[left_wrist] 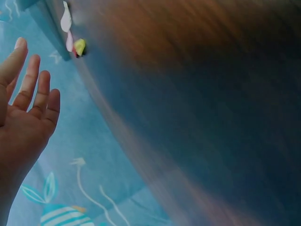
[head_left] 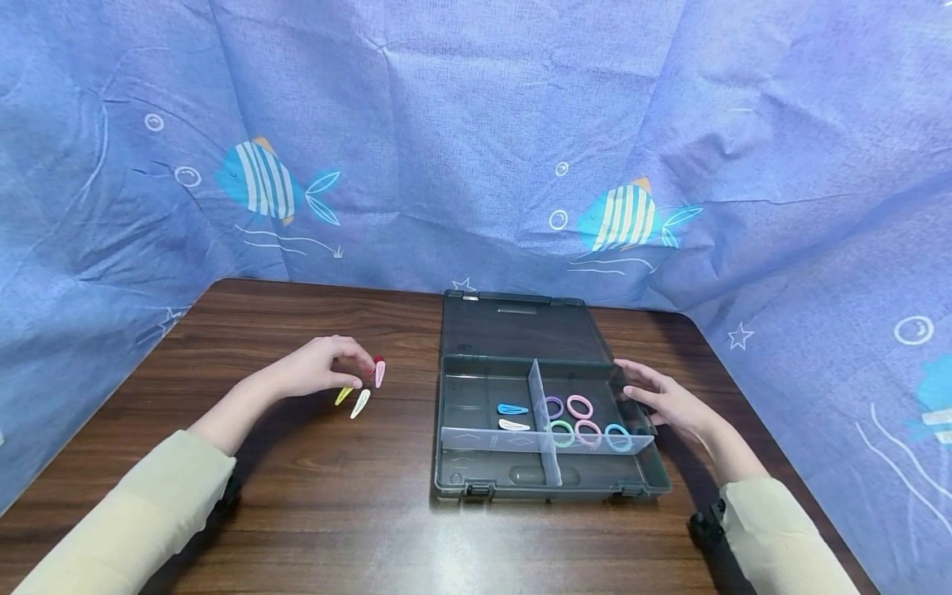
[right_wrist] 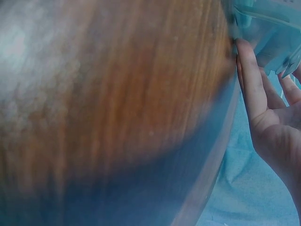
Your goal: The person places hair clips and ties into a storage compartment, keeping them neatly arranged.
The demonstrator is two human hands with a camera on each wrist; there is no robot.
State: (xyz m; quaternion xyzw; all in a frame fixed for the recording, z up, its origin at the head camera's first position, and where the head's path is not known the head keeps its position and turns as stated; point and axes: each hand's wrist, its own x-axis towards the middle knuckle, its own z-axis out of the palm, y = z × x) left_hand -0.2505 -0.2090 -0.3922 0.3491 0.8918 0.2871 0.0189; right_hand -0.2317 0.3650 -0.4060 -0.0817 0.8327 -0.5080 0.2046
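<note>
On the tabletop (head_left: 357, 496), the left hand (head_left: 320, 370) is noted with thumb and fingers apart, grasping nothing, close over the yellow (head_left: 344, 396), cream (head_left: 360, 403), pink (head_left: 380, 373) and red hair clips (head_left: 378, 359); contact cannot be confirmed. The right hand (head_left: 665, 401), fingers extended and spread, touches the right side of the open organizer box (head_left: 565, 495), whose rear-left compartment holds blue (head_left: 512, 409) and white clips (head_left: 514, 426), with five hair ties (head_left: 579, 406) in the rear-right.
</note>
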